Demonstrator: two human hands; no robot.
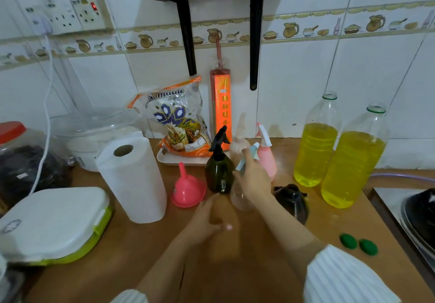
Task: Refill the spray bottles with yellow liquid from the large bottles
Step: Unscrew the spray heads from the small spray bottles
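Hands mid-desk: right hand (255, 180) grips the clear spray bottle's (240, 196) neck under its trigger head, left hand (209, 220) loosely curled, holding nothing I can see; bottle looks empty, light, thin plastic, so steady the base when unscrewing.

I see a brown worktop (270, 267) against the tiled wall. On it stand two large bottles (339, 154) of yellow liquid at the right, two green caps (359, 244) nearer me, a pink funnel (188, 190) mouth down, a dark green spray bottle (219, 173), a pink spray bottle (267, 159), a paper towel roll (133, 180) and a white lidded box (54, 222) at the left
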